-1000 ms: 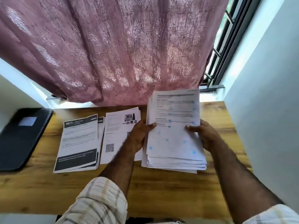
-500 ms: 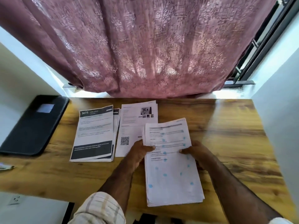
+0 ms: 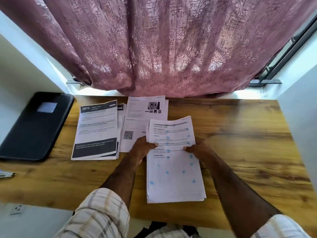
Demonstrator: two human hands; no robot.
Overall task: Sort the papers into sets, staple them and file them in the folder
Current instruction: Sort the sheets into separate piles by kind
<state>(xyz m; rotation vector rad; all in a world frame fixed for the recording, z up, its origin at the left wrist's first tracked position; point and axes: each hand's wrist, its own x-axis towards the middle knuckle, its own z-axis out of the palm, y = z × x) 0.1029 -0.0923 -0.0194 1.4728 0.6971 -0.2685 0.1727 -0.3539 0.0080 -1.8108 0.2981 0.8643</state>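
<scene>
Three groups of papers lay on the wooden surface (image 3: 240,134), with a black folder (image 3: 34,127) at far left beside it. Next came a set headed "3675" (image 3: 97,131), then a set bearing a QR code (image 3: 145,115). The left hand (image 3: 142,149) pinched the left edge of the main stack (image 3: 175,169), thumb on top; the right hand (image 3: 197,151) pinched its right edge the same way. The stack rested near the front edge, its long axis running away from the person, headings at the far end. Loose sheets could fan out or slide into the QR set if either grip slackened, since nothing appeared stapled yet.
</scene>
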